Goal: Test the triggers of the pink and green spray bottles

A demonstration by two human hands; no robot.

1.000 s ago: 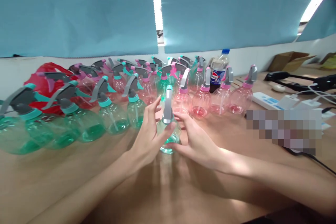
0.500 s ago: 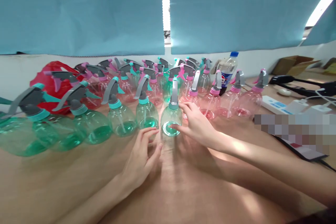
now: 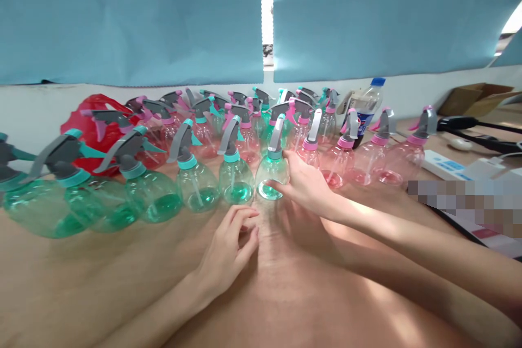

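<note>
Head view: the right hand (image 3: 308,184) clamps the translucent green rounded plastic spray bottle (image 3: 271,170) from three o'clock; the left hand (image 3: 226,247), at the bottle's seven o'clock, has thumb and fingers apart.

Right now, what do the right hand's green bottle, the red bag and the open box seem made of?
Green bottle: probably glossy plastic, see-through with bright highlights.
Red bag: likely thin plastic film, shiny and crumpled.
Open box: apparently matte cardboard, brown with folded flaps.
</note>
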